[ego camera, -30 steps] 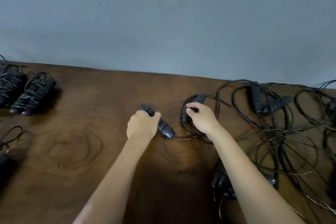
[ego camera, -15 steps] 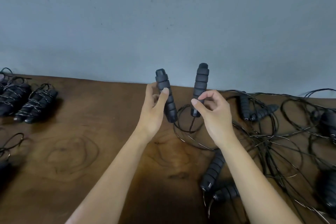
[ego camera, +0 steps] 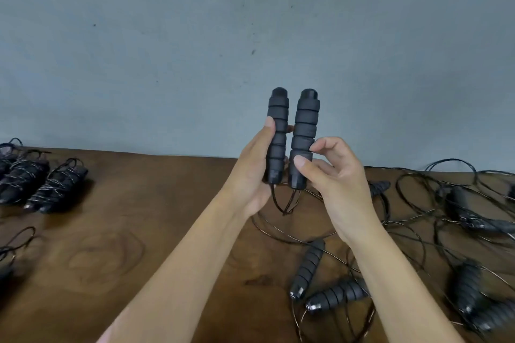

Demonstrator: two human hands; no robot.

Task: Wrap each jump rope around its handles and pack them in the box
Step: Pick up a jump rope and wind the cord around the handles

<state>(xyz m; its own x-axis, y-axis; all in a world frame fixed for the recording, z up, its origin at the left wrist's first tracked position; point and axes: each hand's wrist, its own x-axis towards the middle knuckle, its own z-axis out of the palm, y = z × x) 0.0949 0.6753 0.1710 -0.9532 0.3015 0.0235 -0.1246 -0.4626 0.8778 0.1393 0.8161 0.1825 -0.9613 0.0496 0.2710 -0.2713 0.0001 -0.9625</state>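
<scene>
Two black ribbed foam jump rope handles stand upright side by side in front of me, above the table. My left hand (ego camera: pixel 250 172) grips the left handle (ego camera: pixel 277 131) around its lower half. My right hand (ego camera: pixel 331 175) pinches the right handle (ego camera: pixel 305 131) near its base between thumb and fingers. Their thin black rope (ego camera: pixel 281 203) hangs from both handle bottoms down into the tangle on the table. No box is in view.
Wrapped rope bundles (ego camera: pixel 55 186) lie at the left on the brown wooden table (ego camera: pixel 139 231). Loose handles (ego camera: pixel 308 267) and tangled ropes (ego camera: pixel 418 217) cover the right side. More handles (ego camera: pixel 471 289) lie at the far right. A grey wall stands behind.
Both hands lifted the two handles off the table, raised them upright and brought them together until they stand side by side.
</scene>
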